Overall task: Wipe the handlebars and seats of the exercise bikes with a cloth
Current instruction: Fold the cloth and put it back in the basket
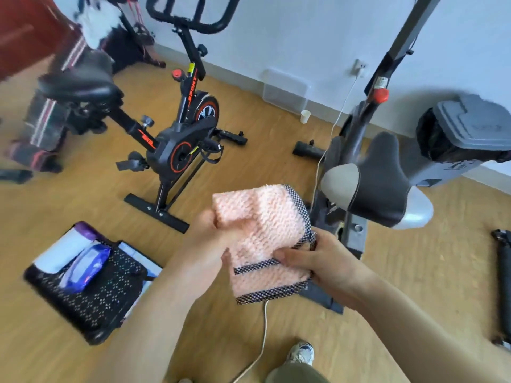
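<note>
Left hand is gripping the left side of the pink cloth, its fingers tucked into the folds; right hand is pinching the cloth's dotted hem at the lower right, thumb lying along the trim; the cloth is hanging between both hands above the floor, just beside the grey seat; the black bike is standing nearer the far wall, its seat and handlebars untouched; a basket is sitting on the floor's left side.

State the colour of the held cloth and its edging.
The fluffy cloth is pale pink, edged in dark white-dotted trim; head view.
</note>
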